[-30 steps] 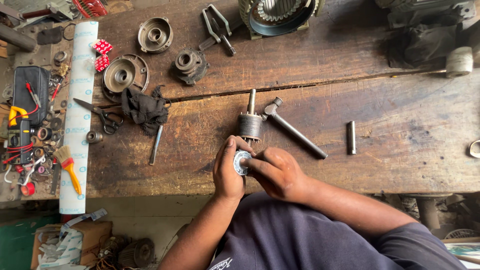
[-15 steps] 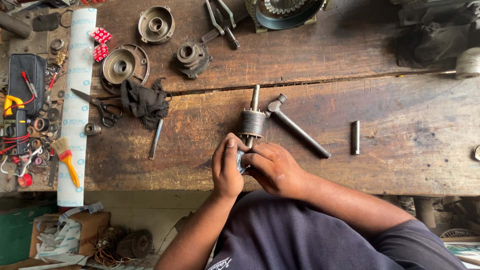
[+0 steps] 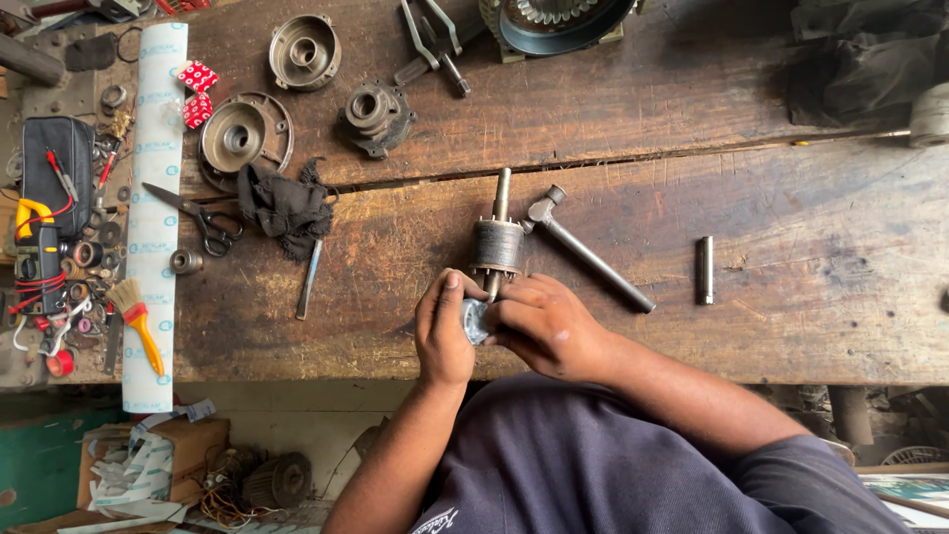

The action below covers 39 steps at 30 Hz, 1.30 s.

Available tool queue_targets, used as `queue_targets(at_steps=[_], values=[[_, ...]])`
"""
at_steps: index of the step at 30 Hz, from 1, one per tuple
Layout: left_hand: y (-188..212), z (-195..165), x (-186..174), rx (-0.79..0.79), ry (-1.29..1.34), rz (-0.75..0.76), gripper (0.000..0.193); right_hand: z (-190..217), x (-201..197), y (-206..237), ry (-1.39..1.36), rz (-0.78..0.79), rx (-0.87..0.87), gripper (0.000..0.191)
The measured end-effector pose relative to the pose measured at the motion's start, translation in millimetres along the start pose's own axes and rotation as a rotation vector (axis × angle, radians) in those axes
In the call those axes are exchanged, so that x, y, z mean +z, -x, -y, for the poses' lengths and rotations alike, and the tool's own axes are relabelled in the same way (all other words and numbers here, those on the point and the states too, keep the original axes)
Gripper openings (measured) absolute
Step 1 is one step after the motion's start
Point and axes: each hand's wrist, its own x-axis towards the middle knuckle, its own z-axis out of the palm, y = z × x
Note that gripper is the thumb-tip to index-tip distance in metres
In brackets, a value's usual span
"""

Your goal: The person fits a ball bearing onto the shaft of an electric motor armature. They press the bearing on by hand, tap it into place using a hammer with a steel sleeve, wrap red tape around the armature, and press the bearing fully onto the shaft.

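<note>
A small motor rotor (image 3: 496, 242) with a steel shaft lies on the wooden workbench (image 3: 415, 287), its near shaft end running in between my hands. My left hand (image 3: 444, 331) and my right hand (image 3: 544, 323) are pressed together over a small round grey metal part (image 3: 475, 318) at that shaft end. Both hands grip the part; most of it is hidden by my fingers. A hammer (image 3: 588, 247) with a metal handle lies just right of the rotor.
A short steel cylinder (image 3: 704, 269) lies to the right. Black rag (image 3: 287, 206), scissors (image 3: 193, 216), round motor covers (image 3: 242, 133) and a housing (image 3: 374, 117) sit at the left. A paper roll (image 3: 153, 213), brush (image 3: 135, 318) and multimeter (image 3: 40, 247) line the left edge.
My hands have closed more tightly around the grey round part, covering its face. The view has shifted slightly; the rotor and hammer stay where they were.
</note>
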Motion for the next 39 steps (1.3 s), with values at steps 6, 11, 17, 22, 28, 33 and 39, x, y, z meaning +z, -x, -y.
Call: queue_targets(at_steps=[6,11,17,22,28,33,39], values=[[-8.1,-26.9,-14.1,0.173,-0.014,-0.112,0.043,0.3,-19.3,1.1,-0.018,-0.333,0.077,0.024],[2.0,-35.1,1.7,0.198,-0.034,0.028,0.048,17.2,-11.0,-1.7,0.238,-0.159,-0.172,0.047],[-1.4,-33.3,14.3,-0.054,0.096,-0.053,0.047,12.5,14.2,1.1,0.395,-0.2,-0.245,0.055],[-6.2,-15.1,14.3,-0.066,0.113,-0.071,0.046,-1.5,24.5,12.3,0.18,-0.176,-0.124,0.045],[-11.0,7.6,13.3,0.051,-0.021,-0.062,0.043,-15.0,41.0,19.6,-0.031,-0.198,0.006,0.03],[-11.2,16.9,6.1,0.151,-0.238,-0.06,0.042,-31.4,53.3,28.0,-0.16,-0.206,0.085,0.026],[-15.9,25.7,-28.3,0.137,-0.287,-0.045,0.041,-49.0,58.4,19.7,-0.508,0.077,0.436,0.011]])
